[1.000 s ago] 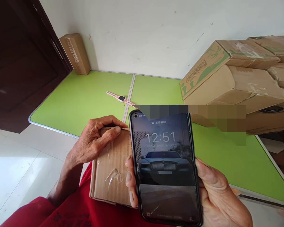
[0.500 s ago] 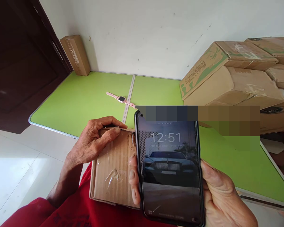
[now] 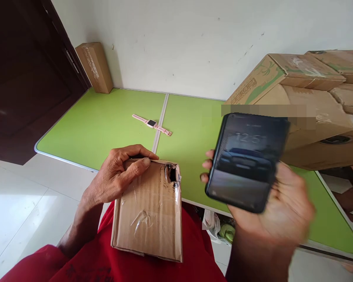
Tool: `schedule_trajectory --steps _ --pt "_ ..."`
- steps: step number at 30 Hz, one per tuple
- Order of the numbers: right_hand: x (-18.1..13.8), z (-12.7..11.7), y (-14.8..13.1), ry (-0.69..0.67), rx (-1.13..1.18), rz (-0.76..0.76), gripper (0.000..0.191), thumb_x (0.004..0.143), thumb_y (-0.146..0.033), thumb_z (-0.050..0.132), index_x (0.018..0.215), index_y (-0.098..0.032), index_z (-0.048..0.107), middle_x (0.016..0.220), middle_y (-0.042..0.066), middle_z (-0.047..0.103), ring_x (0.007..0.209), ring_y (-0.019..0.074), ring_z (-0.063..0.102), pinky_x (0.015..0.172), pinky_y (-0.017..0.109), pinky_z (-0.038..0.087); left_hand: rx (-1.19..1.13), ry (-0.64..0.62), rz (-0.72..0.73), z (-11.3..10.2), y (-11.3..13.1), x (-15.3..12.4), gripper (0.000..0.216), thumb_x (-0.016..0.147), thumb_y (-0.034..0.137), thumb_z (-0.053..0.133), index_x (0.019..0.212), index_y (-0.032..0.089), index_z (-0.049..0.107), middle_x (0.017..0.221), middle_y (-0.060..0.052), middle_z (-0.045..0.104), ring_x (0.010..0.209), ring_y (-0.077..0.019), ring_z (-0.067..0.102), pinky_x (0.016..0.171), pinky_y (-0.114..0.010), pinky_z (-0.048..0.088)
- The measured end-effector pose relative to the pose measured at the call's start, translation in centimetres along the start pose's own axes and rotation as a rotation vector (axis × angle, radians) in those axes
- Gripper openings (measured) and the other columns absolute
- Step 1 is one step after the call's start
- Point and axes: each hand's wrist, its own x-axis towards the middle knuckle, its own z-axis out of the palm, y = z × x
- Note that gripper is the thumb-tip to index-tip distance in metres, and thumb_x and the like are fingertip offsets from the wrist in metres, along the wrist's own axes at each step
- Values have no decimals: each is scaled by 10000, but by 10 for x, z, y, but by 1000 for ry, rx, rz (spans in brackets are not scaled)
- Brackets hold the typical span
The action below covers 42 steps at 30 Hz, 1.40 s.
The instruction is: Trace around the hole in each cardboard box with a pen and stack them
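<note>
The person's left hand (image 3: 117,176) rests on the upper left corner of a small cardboard box (image 3: 148,209) that lies on the red-clad lap, its fingers (image 3: 135,150) curled over the box's top edge and the thumb pressed flat on the taped face just below them, so the hand is closed on the box. To the right of those fingers, at the box's upper right corner, a ragged dark hole is torn through the cardboard and tape. The right hand (image 3: 278,213) is raised well to the right of the box and apart from it, palm up, cradling a black phone (image 3: 247,160) whose screen is lit and tilted; its fingers (image 3: 207,164) wrap round the phone's left edge with the tips showing there, and the hand is blurred. Beyond the left fingers, farther away on the green worktop (image 3: 106,125), a pink wristwatch (image 3: 151,124) lies flat across the seam that divides the worktop, touched by neither hand. Behind the phone, past the right fingers, a stack of large cardboard cartons (image 3: 306,102) sits on the worktop's right side. A narrow brown box (image 3: 94,66) leans against the white wall at the far left corner, beside a dark wooden door (image 3: 26,78).
</note>
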Motion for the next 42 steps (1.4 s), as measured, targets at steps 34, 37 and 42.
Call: schedule_trajectory --steps 34,37,42 --pt "57 -96 65 327 -1371 84 733 736 -718 493 1128 -144 726 1214 262 763 1101 427 703 1013 561 511 -58 90 35 3 -5 2 272 1069 395 648 1073 187 822 939 -49 785 770 -152 665 695 -266 479" --pt "55 -91 64 305 -1421 74 709 732 -708 473 1069 -144 740 1204 279 759 1090 436 703 1012 578 518 -84 91 30 3 -7 1 296 1062 427 650 1083 187 823 940 -56 792 757 -171 678 672 -277 479" --pt "27 -77 52 302 -1446 3 796 791 -735 514 1240 -114 731 1353 290 693 1167 454 680 1017 606 535 -190 91 45 5 -16 -4 459 1056 582 624 1123 174 824 1049 -104 817 892 -240 751 770 -314 560"
